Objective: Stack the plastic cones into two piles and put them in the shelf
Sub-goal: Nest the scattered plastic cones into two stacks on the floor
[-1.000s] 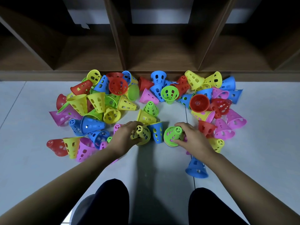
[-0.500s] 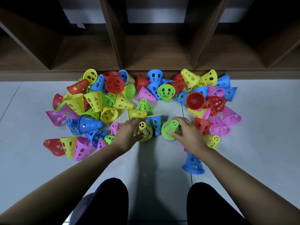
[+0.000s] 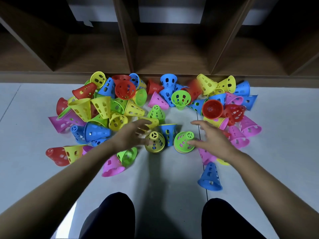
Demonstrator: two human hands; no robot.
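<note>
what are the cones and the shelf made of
Cones: probably moulded plastic, slightly glossy; uniform bright colours, thin walls with punched holes. Shelf: wood or wood-look laminate, matte; brown grain shows on its dividers, solid or veneer cannot be told.

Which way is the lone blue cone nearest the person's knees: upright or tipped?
Upright. The blue cone stands on its wide rim on the floor, narrow end up.
</note>
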